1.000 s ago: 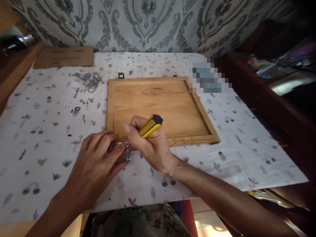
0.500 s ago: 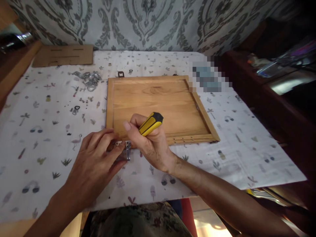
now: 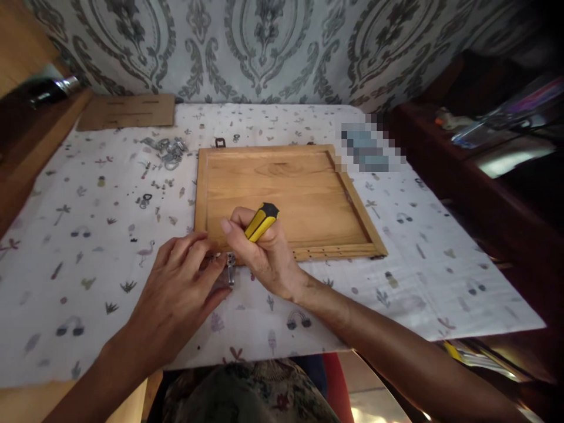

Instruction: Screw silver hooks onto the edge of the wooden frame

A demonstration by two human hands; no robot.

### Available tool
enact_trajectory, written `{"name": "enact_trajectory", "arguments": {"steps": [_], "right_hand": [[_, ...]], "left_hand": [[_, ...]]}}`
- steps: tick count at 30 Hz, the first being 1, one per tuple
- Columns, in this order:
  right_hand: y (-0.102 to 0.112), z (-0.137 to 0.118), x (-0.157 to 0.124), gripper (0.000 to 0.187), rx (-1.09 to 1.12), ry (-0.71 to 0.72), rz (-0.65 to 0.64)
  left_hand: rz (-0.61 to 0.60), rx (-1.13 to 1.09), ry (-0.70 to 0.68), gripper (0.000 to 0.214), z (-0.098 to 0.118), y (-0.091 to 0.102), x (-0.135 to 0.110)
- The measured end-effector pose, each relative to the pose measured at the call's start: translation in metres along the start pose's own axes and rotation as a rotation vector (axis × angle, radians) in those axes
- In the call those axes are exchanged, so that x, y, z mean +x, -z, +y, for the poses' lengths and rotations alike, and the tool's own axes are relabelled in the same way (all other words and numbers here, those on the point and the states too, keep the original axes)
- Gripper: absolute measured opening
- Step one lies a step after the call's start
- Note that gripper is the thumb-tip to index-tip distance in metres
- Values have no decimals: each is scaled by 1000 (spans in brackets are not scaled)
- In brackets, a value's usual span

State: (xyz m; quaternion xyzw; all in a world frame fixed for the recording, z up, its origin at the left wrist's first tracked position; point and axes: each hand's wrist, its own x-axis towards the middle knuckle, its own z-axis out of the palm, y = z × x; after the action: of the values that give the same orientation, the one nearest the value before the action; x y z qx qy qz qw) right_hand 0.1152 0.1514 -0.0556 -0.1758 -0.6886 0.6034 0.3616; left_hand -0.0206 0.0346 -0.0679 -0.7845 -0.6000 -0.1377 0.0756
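A wooden panel (image 3: 282, 194) with a raised frame lies flat on the patterned tablecloth. My right hand (image 3: 264, 255) is closed round a yellow and black screwdriver (image 3: 261, 221), its handle sticking up and its tip hidden behind the fingers at the panel's near left corner. My left hand (image 3: 180, 282) pinches a small metal hinge (image 3: 229, 267) against that same corner. The two hands touch over the hinge.
A heap of metal hinges (image 3: 166, 148) and loose screws lies left of the panel. A flat cardboard piece (image 3: 127, 111) sits at the back left. A dark wooden cabinet (image 3: 476, 176) stands along the right, a wooden ledge along the left.
The view has shifted slightly. Both hands stay at the panel's near left corner, and the screwdriver handle now stands a little more upright.
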Motion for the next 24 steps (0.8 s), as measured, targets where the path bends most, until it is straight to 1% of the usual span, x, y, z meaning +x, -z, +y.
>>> {"name": "enact_trajectory", "arguments": {"steps": [2,5,8,10,12,14,16,18,21,23,24], "right_hand": [[0,-1,1,44,-23,21,-7],[1,-4,1,44,-63,-3,-7],[1,-5,-1,44,-73,-11,12],[0,-4,-2,44,-80,-18,20],[0,-2,-2,45,-90,4,29],[0,-1,-2,45,-120,-6,41],[0,0,-2,45,-119,-14,26],[-1,0,-2,46,-104,-13,10],[-1,0,-4,46,-109,-6,5],[0,1,-5,46,-115,-9,5],[0,1,-5,46,-118,-11,4]], "left_hand": [[-8,-11,17,29,3,3,0],[-7,-108,61,26,4,12,-1],[-34,-292,92,24,-11,23,-4],[-58,-390,122,23,-32,26,-4],[-25,-410,179,26,-61,24,-1],[3,-293,269,28,-95,17,6],[34,-195,354,30,-129,8,17],[51,-122,425,33,-157,-3,31],[58,-47,494,28,-183,-17,54],[60,-14,523,24,-192,-23,70],[61,0,535,26,-195,-25,76]]}}
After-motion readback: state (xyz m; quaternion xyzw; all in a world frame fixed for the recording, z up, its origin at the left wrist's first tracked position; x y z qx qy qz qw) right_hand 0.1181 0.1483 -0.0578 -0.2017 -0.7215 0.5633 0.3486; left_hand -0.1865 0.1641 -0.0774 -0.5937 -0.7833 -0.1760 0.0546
